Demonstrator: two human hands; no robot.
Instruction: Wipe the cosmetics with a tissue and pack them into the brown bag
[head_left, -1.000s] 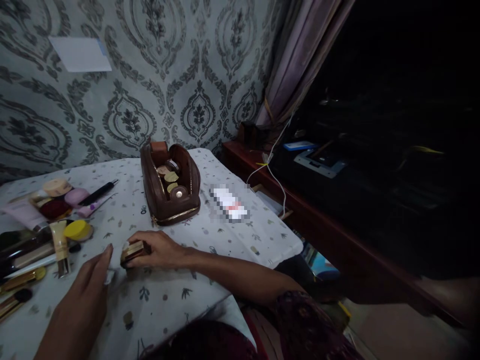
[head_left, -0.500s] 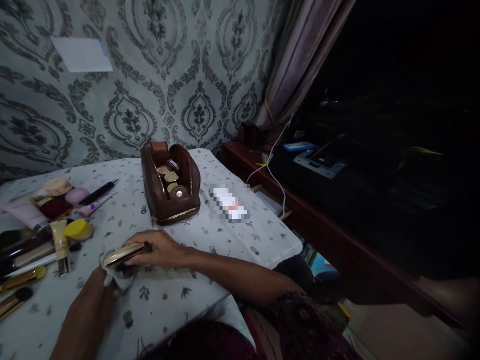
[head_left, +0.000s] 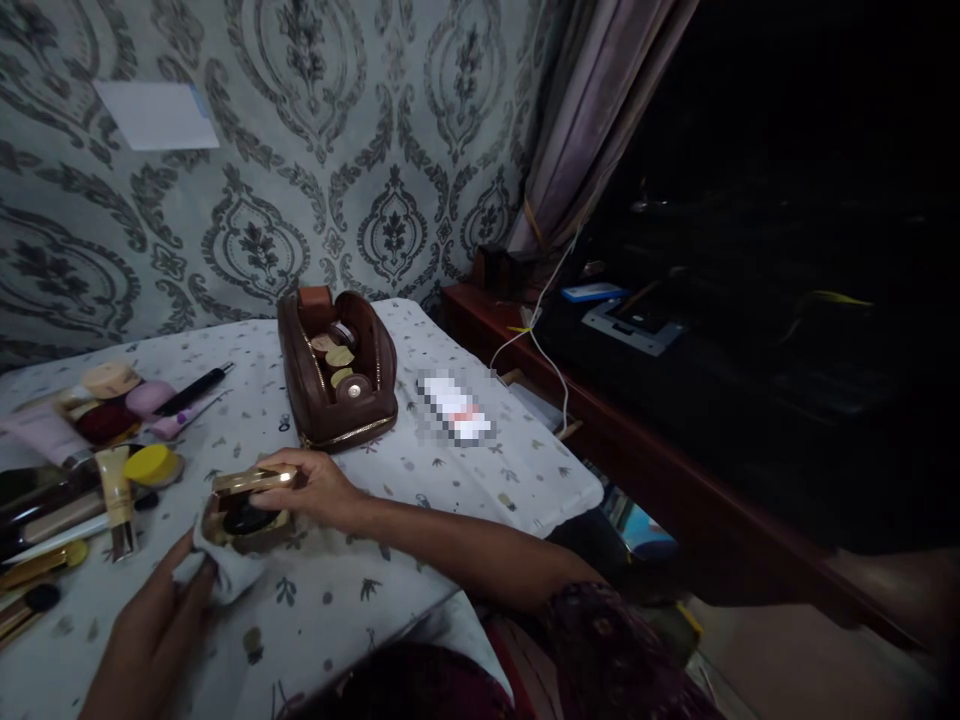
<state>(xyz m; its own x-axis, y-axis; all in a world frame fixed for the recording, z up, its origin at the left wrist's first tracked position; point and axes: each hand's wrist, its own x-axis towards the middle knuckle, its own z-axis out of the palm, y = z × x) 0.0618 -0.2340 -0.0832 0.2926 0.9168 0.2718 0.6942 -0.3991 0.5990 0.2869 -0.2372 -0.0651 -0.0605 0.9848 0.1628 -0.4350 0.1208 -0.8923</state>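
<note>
In the head view, the right hand [head_left: 319, 492] is gripping a shiny gold boxy case [head_left: 244, 482] left of lower centre, and the left hand [head_left: 154, 630] is pinching a crumpled white cloth [head_left: 234, 575] against its edge. Wiping seems to be under way, unfinished; assorted cosmetics [head_left: 109, 422] are lying at far left, several round items [head_left: 340, 356] sitting inside the open brown leather pouch [head_left: 309, 402].

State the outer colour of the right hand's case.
The case is gold, shown in the head view.

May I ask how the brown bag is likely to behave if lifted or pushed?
The brown bag would probably hold its shape, since its sides stand upright. Tilted, it might spill, because its top gapes over the small round items inside. Its low, wide build suggests sliding over tipping.
</note>
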